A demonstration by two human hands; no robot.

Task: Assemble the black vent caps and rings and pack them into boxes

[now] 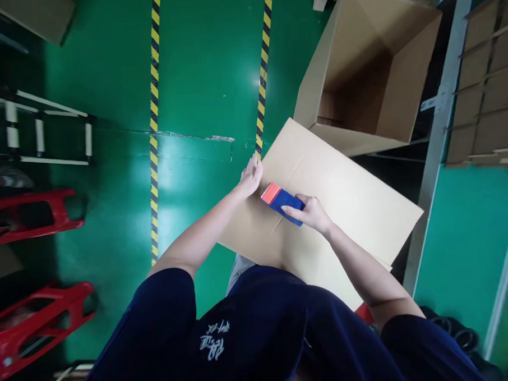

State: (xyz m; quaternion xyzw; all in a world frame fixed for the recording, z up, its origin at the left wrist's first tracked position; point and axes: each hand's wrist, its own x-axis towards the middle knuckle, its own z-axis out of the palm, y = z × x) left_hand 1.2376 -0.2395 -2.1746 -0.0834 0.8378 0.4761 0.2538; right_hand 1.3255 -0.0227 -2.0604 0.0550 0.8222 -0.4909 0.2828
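A flat sheet of brown cardboard [338, 181] lies in front of my body, its corners pointing up and to the right. My right hand [311, 211] is wrapped round a blue tool with an orange-red end [283, 203], held over the cardboard near a short crease. That orange-red end points up and left, toward my other hand. At the cardboard's left edge is my left hand [252, 175], its fingers pointing upward along the edge; whether they grip the board is too small to tell.
An open, deep cardboard box [375, 67] stands beyond the sheet at upper right, beside a grey metal frame [438, 115]. Yellow-black tape [153, 110] runs along the green floor. Red plastic frames [36, 214] and a white-tube rack [54, 160] are at left.
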